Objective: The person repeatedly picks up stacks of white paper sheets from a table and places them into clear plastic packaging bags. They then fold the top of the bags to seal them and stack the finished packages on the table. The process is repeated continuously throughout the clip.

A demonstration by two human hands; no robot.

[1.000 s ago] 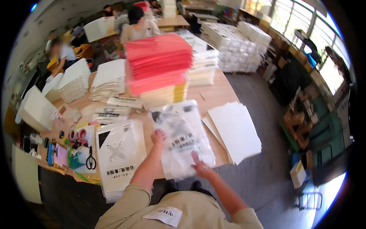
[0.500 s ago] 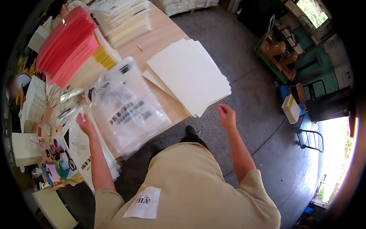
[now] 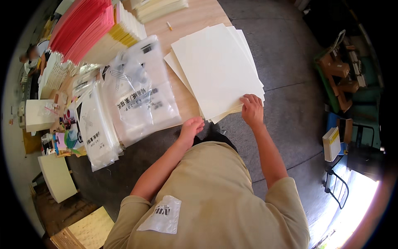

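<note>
A loose stack of large white paper sheets [image 3: 215,70] lies slightly fanned at the table's near right edge. My right hand [image 3: 253,110] is at its near right corner, fingers bent over the top sheet and closed at the edge. By the near left corner of the stack, my left hand [image 3: 192,128] has its fingers curled together; whether they pinch a sheet is hidden. To the left of the paper, clear printed plastic bags [image 3: 145,95] lie in a pile, with another pile of printed plastic bags [image 3: 97,128] beside it, overhanging the table edge.
Tall stacks of red and pink sheets [image 3: 83,31] stand at the far left of the wooden table [image 3: 192,15]. A small white and orange stick [image 3: 169,26] lies behind the paper. Boxes on a green cart [image 3: 331,79] and a hand truck [image 3: 338,186] are on the right.
My left hand has moved right, from above the plastic bags to the paper's near corner. My right hand has come onto the paper stack. The view has shifted.
</note>
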